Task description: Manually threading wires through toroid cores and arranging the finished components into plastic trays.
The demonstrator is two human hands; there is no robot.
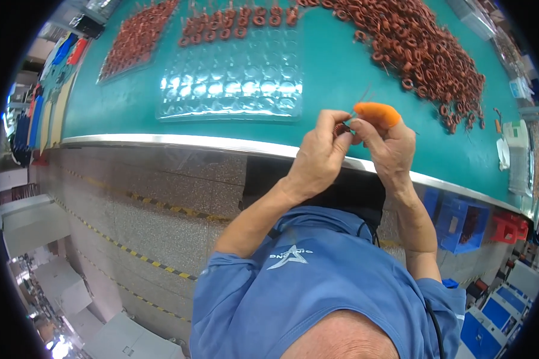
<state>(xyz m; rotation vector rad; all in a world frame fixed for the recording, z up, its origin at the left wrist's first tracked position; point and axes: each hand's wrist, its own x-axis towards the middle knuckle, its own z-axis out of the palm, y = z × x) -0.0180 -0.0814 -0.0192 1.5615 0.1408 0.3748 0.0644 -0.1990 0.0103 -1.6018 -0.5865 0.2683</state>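
Head view: reddish wire coil (340,128) held near the tabletop's (117,107) front edge

Left hand (324,151) pinches the coil between thumb and fingers; right hand (390,143), an orange finger cover (377,112) on it, is closed on the same piece, apparently at its wire leads (366,96), though fingers hide the exact grip. Beyond lies a partly filled clear tray (212,67), with another coil-laden tray (139,40) leftward and a loose coil heap (416,48) rightward.

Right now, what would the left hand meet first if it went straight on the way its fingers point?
Most likely the right hand, at its orange finger cot, though depth is unclear. The left hand pinches a reddish-brown ring coil.
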